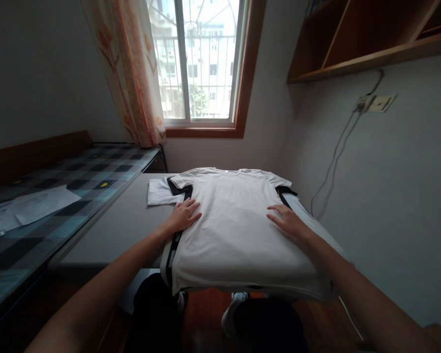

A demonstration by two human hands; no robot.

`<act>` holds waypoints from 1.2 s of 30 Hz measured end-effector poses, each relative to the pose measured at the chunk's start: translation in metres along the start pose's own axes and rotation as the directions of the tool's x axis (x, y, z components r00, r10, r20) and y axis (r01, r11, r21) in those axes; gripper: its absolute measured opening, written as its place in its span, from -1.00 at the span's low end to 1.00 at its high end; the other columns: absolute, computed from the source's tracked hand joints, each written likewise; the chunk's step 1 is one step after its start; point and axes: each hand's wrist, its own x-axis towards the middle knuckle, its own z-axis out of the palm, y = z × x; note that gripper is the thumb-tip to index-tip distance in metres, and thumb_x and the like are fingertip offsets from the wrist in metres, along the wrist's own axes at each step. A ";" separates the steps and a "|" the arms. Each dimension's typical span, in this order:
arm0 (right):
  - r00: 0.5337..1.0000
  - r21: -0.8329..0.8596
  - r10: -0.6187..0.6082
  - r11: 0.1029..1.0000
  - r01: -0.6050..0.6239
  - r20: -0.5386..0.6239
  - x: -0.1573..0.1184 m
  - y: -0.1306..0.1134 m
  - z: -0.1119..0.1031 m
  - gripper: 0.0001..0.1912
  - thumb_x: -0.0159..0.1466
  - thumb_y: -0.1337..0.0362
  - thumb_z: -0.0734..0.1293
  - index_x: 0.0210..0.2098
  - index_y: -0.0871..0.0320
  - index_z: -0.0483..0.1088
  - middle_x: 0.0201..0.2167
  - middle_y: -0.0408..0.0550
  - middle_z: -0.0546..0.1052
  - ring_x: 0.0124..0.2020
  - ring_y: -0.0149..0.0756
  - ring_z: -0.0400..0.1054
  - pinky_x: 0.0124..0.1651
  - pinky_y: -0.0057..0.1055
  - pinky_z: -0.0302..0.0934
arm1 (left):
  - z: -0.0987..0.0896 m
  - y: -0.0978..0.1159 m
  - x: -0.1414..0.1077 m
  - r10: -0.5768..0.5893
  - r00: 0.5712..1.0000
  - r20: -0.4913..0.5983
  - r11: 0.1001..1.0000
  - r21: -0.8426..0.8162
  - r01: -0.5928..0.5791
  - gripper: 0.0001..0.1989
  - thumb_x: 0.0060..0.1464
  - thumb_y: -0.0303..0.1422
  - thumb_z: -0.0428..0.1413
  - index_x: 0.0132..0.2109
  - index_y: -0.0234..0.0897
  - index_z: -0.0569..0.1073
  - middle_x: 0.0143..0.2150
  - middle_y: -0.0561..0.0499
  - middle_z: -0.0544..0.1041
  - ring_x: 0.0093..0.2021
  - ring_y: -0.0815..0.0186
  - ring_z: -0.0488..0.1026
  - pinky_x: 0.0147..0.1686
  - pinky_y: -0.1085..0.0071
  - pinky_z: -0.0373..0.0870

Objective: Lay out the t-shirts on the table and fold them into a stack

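A white short-sleeved T-shirt (233, 225) lies spread out, collar toward the window, with its hem hanging over the table's near edge. Beneath it, black fabric (176, 240) shows along the left side and under both sleeves. More white cloth (159, 192) sticks out past the left sleeve. My left hand (183, 215) rests flat on the shirt's left edge, fingers apart. On the right part of the shirt, my right hand (284, 220) lies with its fingers stretched out toward the middle. Neither hand grips the fabric.
The grey table (106, 230) extends left of the shirt. Beside it stands a bed (106, 162) with a checked cover and papers (40, 208). A curtain (132, 73) hangs by the window. A cable (332, 162) runs down the right wall below a wooden shelf (353, 61).
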 end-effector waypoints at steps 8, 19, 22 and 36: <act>0.983 -0.321 0.142 0.942 -0.098 0.118 0.040 0.025 0.029 -0.37 0.36 -0.06 0.04 0.29 0.10 0.21 0.35 0.11 0.14 0.38 -0.03 -0.06 0.33 0.01 -0.09 | -0.005 -0.019 0.017 -0.085 0.994 -0.070 0.994 0.066 0.090 -0.56 0.24 -0.11 -0.05 0.16 -0.17 0.39 0.21 -0.09 0.39 0.20 0.11 0.29 0.16 0.15 0.18; 0.975 -0.436 0.206 0.873 -0.220 -0.079 0.048 0.050 0.032 -0.41 0.36 -0.02 0.05 0.22 0.14 0.31 0.28 0.15 0.26 0.27 0.01 0.14 0.27 -0.08 0.03 | -0.016 -0.065 0.059 -0.154 0.977 -0.146 0.982 0.088 0.168 -0.49 0.03 -0.32 0.09 0.15 -0.29 0.33 0.11 -0.20 0.34 0.15 0.04 0.27 0.08 0.15 0.25; 0.960 -0.438 0.245 0.855 -0.279 -0.133 0.046 0.050 0.033 -0.42 0.36 0.00 0.07 0.20 0.16 0.34 0.27 0.19 0.26 0.26 0.02 0.15 0.26 -0.11 0.04 | -0.031 -0.074 0.060 -0.112 0.994 -0.009 0.989 0.101 0.112 -0.30 -0.11 -0.34 0.15 0.24 -0.23 0.24 0.27 -0.21 0.20 0.28 -0.03 0.13 0.17 0.06 0.17; 0.949 -0.424 0.261 0.850 -0.313 -0.178 0.047 0.050 0.036 -0.44 0.33 0.02 0.10 0.16 0.16 0.38 0.22 0.20 0.31 0.22 0.04 0.19 0.22 -0.09 0.08 | -0.057 -0.104 0.033 0.003 0.993 0.121 0.971 0.235 -0.032 -0.21 -0.04 -0.54 0.04 0.37 -0.23 0.07 0.35 -0.17 0.22 0.29 0.09 0.23 0.21 0.20 0.20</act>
